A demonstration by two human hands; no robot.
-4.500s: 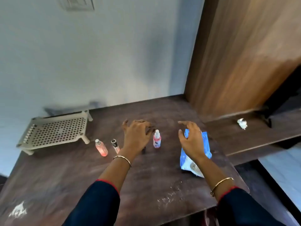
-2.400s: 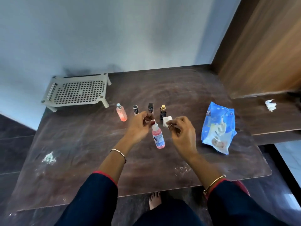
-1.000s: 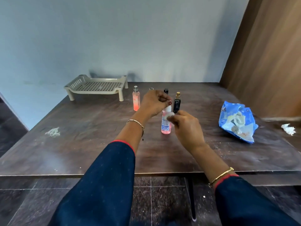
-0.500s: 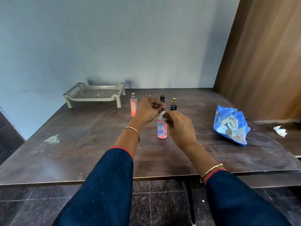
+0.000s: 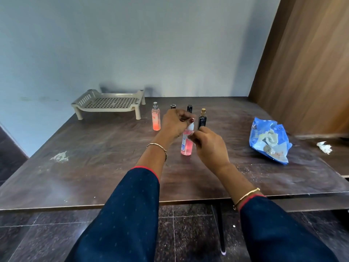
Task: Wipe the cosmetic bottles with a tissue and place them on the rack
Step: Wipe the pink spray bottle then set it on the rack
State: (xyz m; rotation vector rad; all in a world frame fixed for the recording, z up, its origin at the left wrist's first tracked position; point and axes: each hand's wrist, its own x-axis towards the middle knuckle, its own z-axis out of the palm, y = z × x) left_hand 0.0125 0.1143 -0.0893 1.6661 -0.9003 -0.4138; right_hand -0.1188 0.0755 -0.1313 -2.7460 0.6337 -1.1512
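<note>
A pink bottle with a white cap (image 5: 186, 146) stands upright mid-table. My left hand (image 5: 174, 122) pinches its cap from above. My right hand (image 5: 208, 146) holds a small white tissue (image 5: 189, 137) against the bottle's upper side. Behind them stand an orange-pink spray bottle (image 5: 156, 118), a small dark-capped bottle (image 5: 173, 106) half hidden by my left hand, a black bottle (image 5: 189, 108) and a dark bottle with a gold cap (image 5: 202, 119). The beige perforated rack (image 5: 109, 104) sits at the back left with nothing on it.
A blue tissue packet (image 5: 270, 140) lies at the right of the dark wooden table (image 5: 94, 167). A crumpled used tissue (image 5: 324, 146) rests on the lower ledge further right. A white smudge (image 5: 60, 157) marks the table's left. A wooden panel (image 5: 306, 63) rises at the right.
My hands left the table, my left took the pink bottle and my right a tissue. Over the last second they stay on the bottle while the camera view shifts slightly.
</note>
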